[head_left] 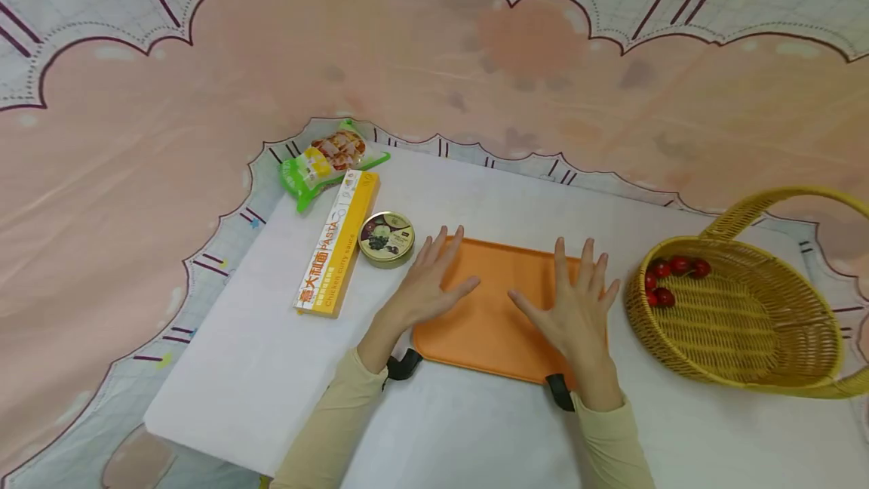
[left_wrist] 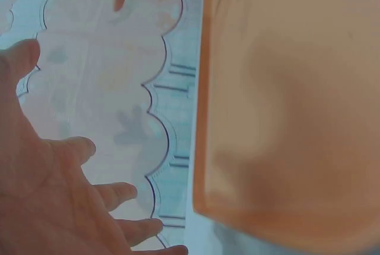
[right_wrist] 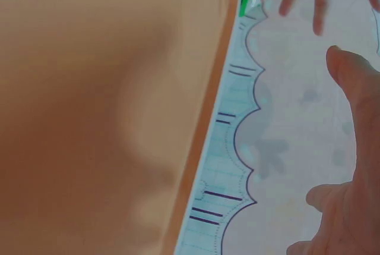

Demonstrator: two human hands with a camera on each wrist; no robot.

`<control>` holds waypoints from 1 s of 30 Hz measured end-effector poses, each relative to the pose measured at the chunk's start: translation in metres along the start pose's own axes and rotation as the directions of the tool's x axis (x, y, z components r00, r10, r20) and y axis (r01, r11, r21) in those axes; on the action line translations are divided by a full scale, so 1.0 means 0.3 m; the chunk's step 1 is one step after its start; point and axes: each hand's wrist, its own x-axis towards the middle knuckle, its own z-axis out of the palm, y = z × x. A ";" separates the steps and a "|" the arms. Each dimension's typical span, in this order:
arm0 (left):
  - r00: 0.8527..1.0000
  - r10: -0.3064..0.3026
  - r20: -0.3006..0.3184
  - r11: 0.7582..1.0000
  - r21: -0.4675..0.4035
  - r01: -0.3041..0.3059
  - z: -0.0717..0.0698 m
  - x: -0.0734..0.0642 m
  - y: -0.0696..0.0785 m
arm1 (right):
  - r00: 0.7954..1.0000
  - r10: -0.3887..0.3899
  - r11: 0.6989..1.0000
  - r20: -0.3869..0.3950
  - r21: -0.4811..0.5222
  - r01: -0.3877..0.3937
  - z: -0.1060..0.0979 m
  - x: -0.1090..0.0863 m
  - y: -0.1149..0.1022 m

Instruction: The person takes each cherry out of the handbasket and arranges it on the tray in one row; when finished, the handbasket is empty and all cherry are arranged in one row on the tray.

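An orange rectangular tray lies on the white table in front of the person. Over its left side hovers the left hand, fingers spread and nothing held. The right hand is over the tray's right side, its fingers likewise spread and the palm bare. Both wrist views show the tray surface close by, with hand shadows on it. In the left wrist view the left palm faces the camera with fingers extended. Part of the right hand shows at the right edge of its own wrist view.
Left of the tray stand a round tin, a yellow and white pasta box and a green food bag. At the right, a yellow wicker basket with a tall handle contains several red cherries. A patterned cloth hangs behind the table.
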 end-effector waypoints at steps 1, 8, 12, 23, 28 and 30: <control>1.000 -0.002 0.004 1.000 -0.022 0.003 0.000 -0.001 -0.004 | 1.000 0.000 1.000 -0.002 0.002 0.000 -0.001 -0.001 0.002; 1.000 -0.031 -0.002 0.992 -0.124 0.030 0.018 -0.007 -0.045 | 1.000 0.008 1.000 -0.009 0.003 -0.008 -0.007 -0.007 0.014; 0.998 -0.021 -0.053 0.984 -0.179 0.011 0.037 -0.009 -0.069 | 1.000 0.013 1.000 -0.008 0.002 -0.013 -0.011 -0.012 0.018; 0.988 -0.057 -0.145 0.943 -0.333 0.005 0.044 -0.026 -0.114 | 0.999 -0.019 0.996 -0.051 0.086 0.023 -0.047 -0.011 0.018; 0.977 -0.088 -0.195 0.921 -0.390 0.005 0.039 -0.030 -0.137 | 0.997 -0.034 0.991 -0.069 0.130 0.043 -0.117 0.011 0.021; 0.971 -0.105 -0.214 0.908 -0.419 0.006 0.036 -0.033 -0.147 | 0.999 -0.020 0.986 -0.046 0.164 0.027 -0.161 0.021 0.025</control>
